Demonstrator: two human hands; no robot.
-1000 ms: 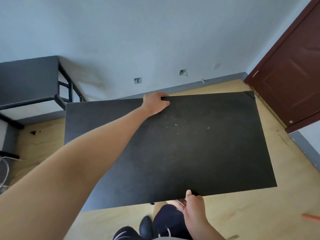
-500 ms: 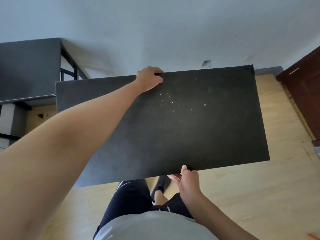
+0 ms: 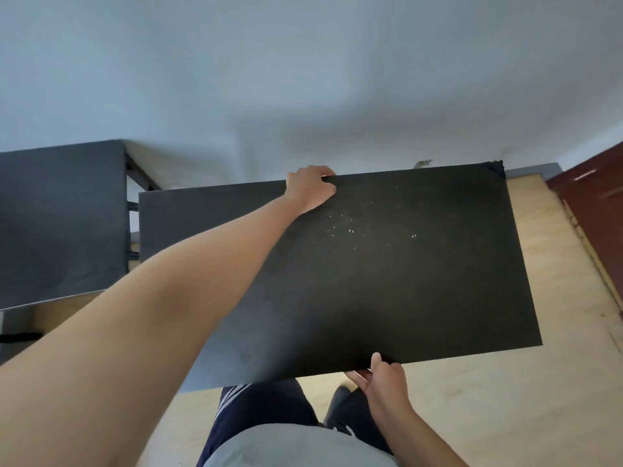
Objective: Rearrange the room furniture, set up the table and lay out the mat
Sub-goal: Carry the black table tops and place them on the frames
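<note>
- Room: a pale blue-grey wall [image 3: 303, 79] filled the upper half of the view, with a light wooden floor [image 3: 505, 416] below it and a dark red door [image 3: 593, 210] at the right edge
- Furniture at left: a grey tabletop [image 3: 60, 224] stood against the wall on a black frame [image 3: 133, 210], just beside the left end of the carried piece
- Task's thing: a flat, rigid black panel [image 3: 404, 281] was held clear of the floor in front of the person, roughly level, with its long edges running left to right; whether it was a table's top or the mat could not be told
- Surface detail: small white specks [image 3: 350, 230] were scattered on the panel's upper face, near the far edge
- Left hand [image 3: 310, 188]: it clasped the panel's far edge, fingers curled over the rim, arm stretched across the panel
- Right hand [image 3: 384, 375]: it gripped the near edge, thumb on top and fingers underneath
- Person: dark trousers [image 3: 269, 409] with white stripes, a black shoe [image 3: 337, 402] and a grey shirt [image 3: 296, 446] showed below the panel's near edge
</note>
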